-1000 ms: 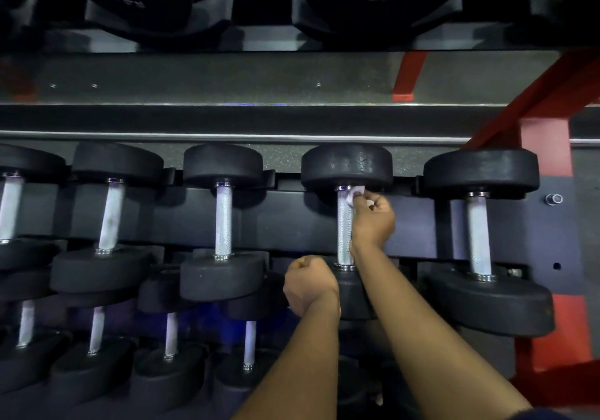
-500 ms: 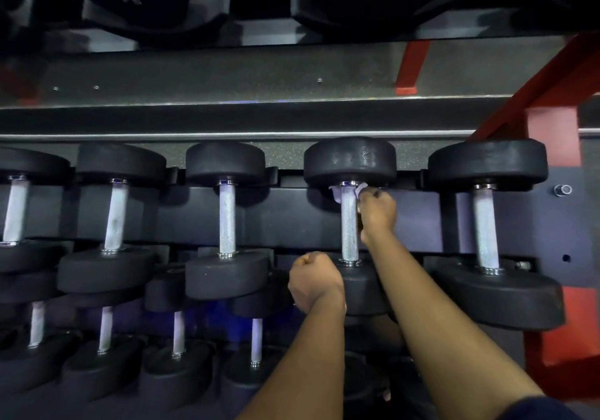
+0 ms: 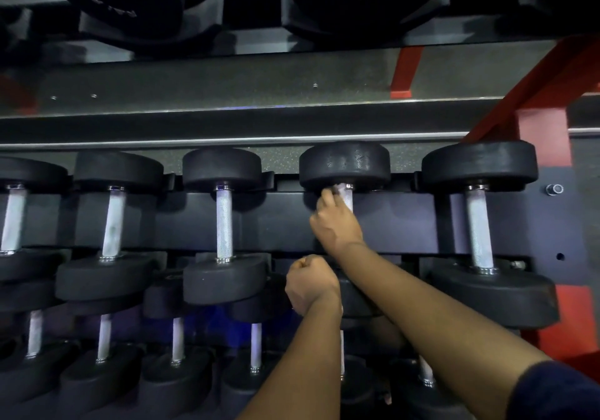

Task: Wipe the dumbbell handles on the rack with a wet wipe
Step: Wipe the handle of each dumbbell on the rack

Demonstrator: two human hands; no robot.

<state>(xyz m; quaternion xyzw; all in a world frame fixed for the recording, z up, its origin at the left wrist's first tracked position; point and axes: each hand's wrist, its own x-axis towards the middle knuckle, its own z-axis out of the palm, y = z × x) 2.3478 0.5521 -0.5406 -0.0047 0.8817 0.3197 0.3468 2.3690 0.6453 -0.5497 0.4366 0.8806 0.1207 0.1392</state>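
Dumbbell handles (image 3: pixel 224 241) run in a row along the upper tier of the rack (image 3: pixel 406 225), each a pale knurled bar between two black heads. A row of smaller ones sits below. At the rack's left edge the first handle (image 3: pixel 13 218) is partly cut off by the frame, followed by the second handle (image 3: pixel 113 221) and the third handle (image 3: pixel 224 212), all bare and untouched.

My left hand (image 3: pixel 310 285) hangs in front of the lower row, fingers curled tight into a fist with nothing showing in it. Just above it, my right hand (image 3: pixel 336 221) reaches to the fourth handle (image 3: pixel 349 199). Its fingertips pinch the wet wipe (image 3: pixel 339 189) against the bar's far end, right under the far head. The hand hides most of the bar, so I cannot tell how far the wipe wraps round. The fifth handle (image 3: pixel 479 228) stands free near the red upright (image 3: pixel 542 134) at the rack's right end.

I judge these dumbbells heavy and well seated in their cradles, so the bar should not roll under a firm rub. The steel is stiff and its knurling rough. The wipe is thin, soft and wet, so it may drag, bunch or snag. I would wrap it round the bar mid-shaft, close the fingers and thumb over it, and slide from head to head.
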